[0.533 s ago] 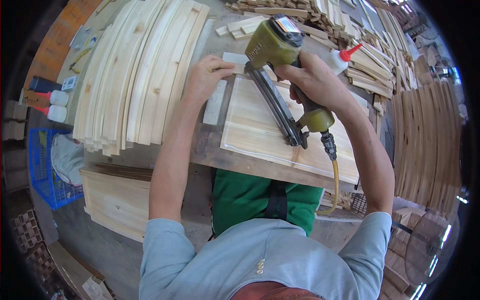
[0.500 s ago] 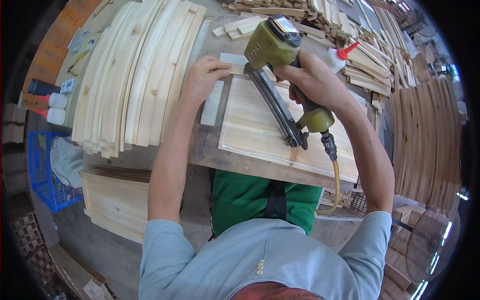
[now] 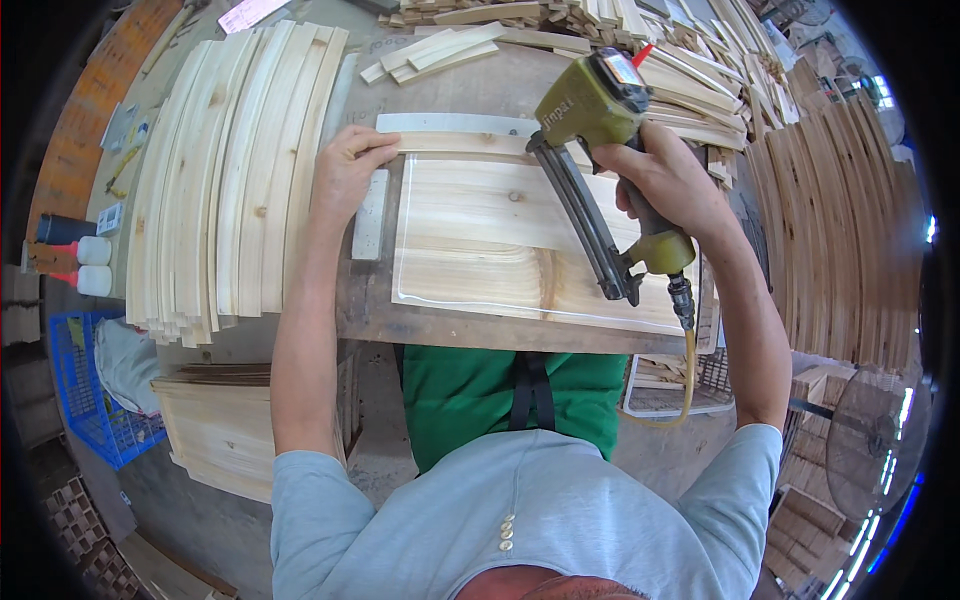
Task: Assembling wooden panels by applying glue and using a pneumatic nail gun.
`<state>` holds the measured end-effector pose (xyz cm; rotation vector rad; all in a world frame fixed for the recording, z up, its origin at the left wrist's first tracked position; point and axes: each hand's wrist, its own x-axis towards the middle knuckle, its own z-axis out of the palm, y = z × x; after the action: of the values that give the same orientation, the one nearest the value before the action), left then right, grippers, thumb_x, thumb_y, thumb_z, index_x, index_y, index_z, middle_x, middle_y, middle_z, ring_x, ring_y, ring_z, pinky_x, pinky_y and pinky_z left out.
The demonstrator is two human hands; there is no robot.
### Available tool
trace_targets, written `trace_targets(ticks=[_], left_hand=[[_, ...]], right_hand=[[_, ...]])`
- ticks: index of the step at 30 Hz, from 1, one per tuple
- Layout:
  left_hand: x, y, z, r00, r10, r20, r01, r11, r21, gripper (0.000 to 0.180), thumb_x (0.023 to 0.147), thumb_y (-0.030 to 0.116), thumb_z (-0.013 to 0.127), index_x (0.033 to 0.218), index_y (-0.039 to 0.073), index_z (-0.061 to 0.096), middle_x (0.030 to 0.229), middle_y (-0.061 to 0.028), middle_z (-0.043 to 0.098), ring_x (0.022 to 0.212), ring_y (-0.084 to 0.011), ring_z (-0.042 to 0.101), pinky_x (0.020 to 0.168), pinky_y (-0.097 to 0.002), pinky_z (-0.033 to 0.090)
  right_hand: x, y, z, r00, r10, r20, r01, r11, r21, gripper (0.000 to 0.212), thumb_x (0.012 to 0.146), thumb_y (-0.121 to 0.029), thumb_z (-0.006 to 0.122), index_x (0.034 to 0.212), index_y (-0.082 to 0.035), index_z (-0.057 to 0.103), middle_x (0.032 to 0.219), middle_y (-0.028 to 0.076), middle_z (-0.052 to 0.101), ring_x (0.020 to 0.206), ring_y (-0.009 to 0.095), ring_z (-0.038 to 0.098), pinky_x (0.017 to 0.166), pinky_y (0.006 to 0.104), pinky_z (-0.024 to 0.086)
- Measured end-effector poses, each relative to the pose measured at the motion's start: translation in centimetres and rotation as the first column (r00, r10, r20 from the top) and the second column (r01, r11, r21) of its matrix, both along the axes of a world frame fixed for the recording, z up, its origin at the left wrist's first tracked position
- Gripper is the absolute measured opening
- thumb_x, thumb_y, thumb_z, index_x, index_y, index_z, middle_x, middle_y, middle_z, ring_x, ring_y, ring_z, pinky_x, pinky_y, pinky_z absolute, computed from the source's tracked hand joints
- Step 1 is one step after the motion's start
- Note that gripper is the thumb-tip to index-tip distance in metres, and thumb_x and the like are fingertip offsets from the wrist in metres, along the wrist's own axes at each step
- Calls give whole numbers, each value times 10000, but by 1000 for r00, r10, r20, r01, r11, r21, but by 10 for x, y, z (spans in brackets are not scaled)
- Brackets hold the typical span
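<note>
My left hand (image 3: 350,172) pinches the left end of a narrow wooden strip (image 3: 460,143), which lies along the far edge of a pale wooden panel (image 3: 470,225). A thin white line of what looks like glue runs along the panel's left and near edges. In my right hand (image 3: 672,185) is an olive-green air nailer (image 3: 590,100), gripped by its handle and tilted above the right part of the panel. The nailer's dark magazine hides some of the strip and panel. Its yellow air hose (image 3: 690,375) hangs down past the table's near edge.
Long wooden boards (image 3: 235,170) are stacked on the left. Pale flat bars lie beyond the strip and beside the panel (image 3: 370,215). Loose wood pieces (image 3: 690,90) heap at the far right. Red-tipped bottles (image 3: 95,265) and a blue crate (image 3: 90,390) are at far left.
The view has shifted, so the panel appears further left. The nailer has moved right relative to the panel, uncovering more of the strip. My left hand stays at the strip's end.
</note>
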<state>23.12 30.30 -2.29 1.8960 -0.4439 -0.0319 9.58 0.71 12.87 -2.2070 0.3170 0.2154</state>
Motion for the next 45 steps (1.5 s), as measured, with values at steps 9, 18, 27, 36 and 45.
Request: trace_targets(ticks=[9,18,27,36,45], left_hand=[[3,0,-7,999,11,37,-11,1000,-5,173,817,33,702,985,7,733,917,-37,651,823,-114,624,757,-226,496],[5,1,-10,999,-6,42,6,1000,17,180,825,31,695,998,-6,729,935,-45,653,871,-115,613,782,-220,481],[3,1,-6,999,-14,36,13,1000,20,194,836,28,683,1023,-4,724,947,-44,638,866,-112,609,786,-218,487],[11,-4,27,938,-161,309,-4,881,472,158,864,16,586,953,5,715,973,-140,635,915,-286,632,817,-353,501],[106,-106,24,753,-249,609,-135,847,514,228,797,124,678,1016,66,704,1049,-141,642,1018,-344,588,898,-426,473]], right_hand=[[-39,-37,14,975,-222,-22,222,975,5,301,877,-254,611,973,30,592,678,37,590,540,95,587,497,250,487],[-48,-63,4,963,-262,-60,261,965,-20,262,898,-228,605,1002,11,580,736,24,597,551,73,573,507,239,490],[-91,-89,17,946,-325,1,325,946,8,247,884,-246,618,942,-12,561,677,18,568,541,104,567,466,256,443],[-175,-146,10,816,-577,-37,576,817,-26,243,876,-224,627,926,0,544,673,42,548,497,122,561,446,264,440],[-187,-150,-2,805,-594,-8,594,804,38,287,887,-230,601,949,40,526,770,69,551,489,122,558,423,266,432]])
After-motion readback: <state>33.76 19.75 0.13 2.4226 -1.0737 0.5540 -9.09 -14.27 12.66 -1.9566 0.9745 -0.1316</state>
